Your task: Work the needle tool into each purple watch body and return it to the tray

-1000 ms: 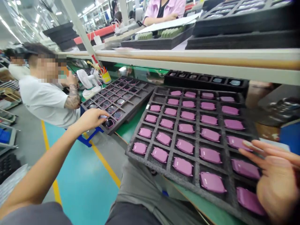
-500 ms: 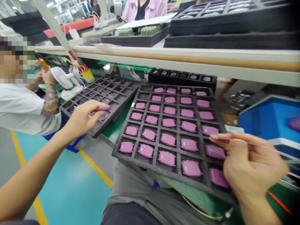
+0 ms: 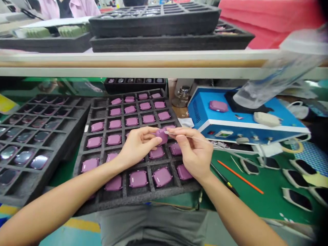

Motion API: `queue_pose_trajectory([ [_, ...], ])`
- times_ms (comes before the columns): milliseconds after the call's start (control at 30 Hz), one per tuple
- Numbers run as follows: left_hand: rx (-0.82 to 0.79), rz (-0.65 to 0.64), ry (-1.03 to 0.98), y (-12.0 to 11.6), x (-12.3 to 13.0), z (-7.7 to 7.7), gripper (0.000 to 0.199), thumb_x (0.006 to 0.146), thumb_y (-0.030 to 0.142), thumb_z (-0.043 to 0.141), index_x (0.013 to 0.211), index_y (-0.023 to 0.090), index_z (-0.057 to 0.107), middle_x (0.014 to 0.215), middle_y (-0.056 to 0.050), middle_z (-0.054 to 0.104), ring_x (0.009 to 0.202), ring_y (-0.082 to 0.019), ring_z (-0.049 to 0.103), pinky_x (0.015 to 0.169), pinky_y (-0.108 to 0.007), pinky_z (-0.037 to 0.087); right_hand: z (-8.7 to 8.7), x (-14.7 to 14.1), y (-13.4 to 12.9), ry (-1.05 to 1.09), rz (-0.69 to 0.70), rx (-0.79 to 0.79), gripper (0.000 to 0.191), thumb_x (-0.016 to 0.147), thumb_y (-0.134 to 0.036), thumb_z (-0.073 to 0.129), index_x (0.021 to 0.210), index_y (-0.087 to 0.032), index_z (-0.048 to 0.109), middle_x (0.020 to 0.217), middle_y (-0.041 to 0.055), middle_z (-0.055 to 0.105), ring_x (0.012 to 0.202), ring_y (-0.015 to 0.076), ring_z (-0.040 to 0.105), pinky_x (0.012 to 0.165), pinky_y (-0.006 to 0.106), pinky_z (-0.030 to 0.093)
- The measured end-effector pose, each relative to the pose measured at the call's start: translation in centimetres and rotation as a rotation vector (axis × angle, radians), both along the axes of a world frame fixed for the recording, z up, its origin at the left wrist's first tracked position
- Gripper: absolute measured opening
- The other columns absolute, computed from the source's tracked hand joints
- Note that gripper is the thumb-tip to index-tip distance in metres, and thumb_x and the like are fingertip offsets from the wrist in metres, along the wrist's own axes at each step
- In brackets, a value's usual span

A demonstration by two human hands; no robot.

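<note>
Left hand (image 3: 138, 145) has swung in from near the left foam tray (image 3: 28, 181) at nine o'clock and pinches a purple case (image 3: 161, 137) at the dial's centre, above the right foam tray (image 3: 143, 197); the right hand (image 3: 196, 153), at the case's four o'clock, now meets it, pinching a thin clear rod (image 3: 174, 133), contact unclear. Close work on the case seems underway.

1. A blue machine (image 3: 247, 119) has knobs along its front.
2. On the green surface (image 3: 269, 181), a black pen (image 3: 224, 179) lies near an orange stick (image 3: 241, 177).
3. Stacked black trays (image 3: 153, 26) rest on the shelf (image 3: 164, 72).
4. A glass bottle (image 3: 182, 98) stands left of the machine.
</note>
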State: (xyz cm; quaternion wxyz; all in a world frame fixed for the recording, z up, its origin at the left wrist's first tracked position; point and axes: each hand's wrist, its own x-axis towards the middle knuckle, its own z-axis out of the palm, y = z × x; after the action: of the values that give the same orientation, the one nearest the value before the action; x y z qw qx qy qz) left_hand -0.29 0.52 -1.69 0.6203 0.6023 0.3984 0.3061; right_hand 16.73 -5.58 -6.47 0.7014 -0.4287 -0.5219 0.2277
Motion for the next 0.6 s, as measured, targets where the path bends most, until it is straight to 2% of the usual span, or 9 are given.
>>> queue_pose_trajectory([
  [200, 0.022, 0.020, -0.040, -0.17, 0.26, -0.36, 0.044, 0.075, 0.036, 0.086, 0.112, 0.013, 0.076, 0.095, -0.008, 0.083, 0.076, -0.019, 0.076, 0.072, -0.031, 0.064, -0.08, 0.03, -0.20, 0.006, 0.005, 0.001, 0.011, 0.100, -0.028, 0.065, 0.101, -0.024, 0.075, 0.105, 0.0071, 0.079, 0.107, 0.0251, 0.077, 0.093, 0.045, 0.067],
  [367, -0.007, 0.008, -0.052, -0.06, 0.20, -0.35, 0.048, 0.073, 0.033, 0.088, 0.114, 0.011, 0.075, 0.094, -0.008, 0.083, 0.072, -0.016, 0.075, 0.073, -0.028, 0.063, -0.02, 0.00, -0.11, -0.012, -0.006, 0.017, 0.010, 0.100, -0.024, 0.065, 0.100, -0.023, 0.075, 0.103, 0.0067, 0.078, 0.104, 0.0236, 0.078, 0.089, 0.041, 0.069],
  [600, 0.013, 0.000, -0.078, -0.12, 0.18, -0.43, 0.044, 0.076, 0.033, 0.086, 0.113, 0.012, 0.076, 0.097, -0.008, 0.084, 0.076, -0.017, 0.077, 0.074, -0.027, 0.063, -0.06, -0.07, -0.15, 0.003, -0.005, 0.020, 0.011, 0.099, -0.021, 0.065, 0.100, -0.023, 0.076, 0.104, 0.0069, 0.078, 0.104, 0.0238, 0.078, 0.086, 0.040, 0.071],
])
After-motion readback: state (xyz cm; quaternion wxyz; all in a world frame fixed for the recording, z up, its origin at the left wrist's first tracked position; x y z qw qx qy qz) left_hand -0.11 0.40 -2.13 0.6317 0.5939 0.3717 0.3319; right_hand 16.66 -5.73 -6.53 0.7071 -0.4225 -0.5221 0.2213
